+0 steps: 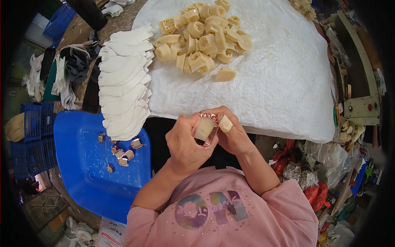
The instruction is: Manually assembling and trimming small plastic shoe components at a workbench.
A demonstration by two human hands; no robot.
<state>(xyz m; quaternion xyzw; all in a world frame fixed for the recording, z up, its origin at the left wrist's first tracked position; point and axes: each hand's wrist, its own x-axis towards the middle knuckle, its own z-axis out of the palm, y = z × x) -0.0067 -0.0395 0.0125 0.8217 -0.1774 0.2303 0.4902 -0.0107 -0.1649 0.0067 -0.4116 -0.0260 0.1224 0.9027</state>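
the left hand (181, 138) is curled nearly closed, and a small rounded piece with a glossy pink metallic-looking rim and a beige face (204, 129) is gripped at its left and lower edges by the thumb and fingers. the right hand (235, 136) is bent toward the same piece; its index finger is laid by the upper edge, and its thumb tip is covered by a pale beige wrapping (225, 123). whether the piece is also pinched by the right hand cannot be told, since its other fingers are hidden.

the pink rim is seen to be shiny and scalloped along the top, and a dark gap is shown below the beige face. the piece is held between the two hands, tilted, just in front of the near edge of a white woven plastic sack (279, 82).

on the sack, curved pale-yellow plastic-looking pieces (205, 39) are heaped, with one piece set apart nearer the hands. to the left, flat white curved strips (125, 82) are overlapped in a long stack, and similar pink-rimmed pieces (119, 153) are scattered in a blue plastic tub (90, 177).
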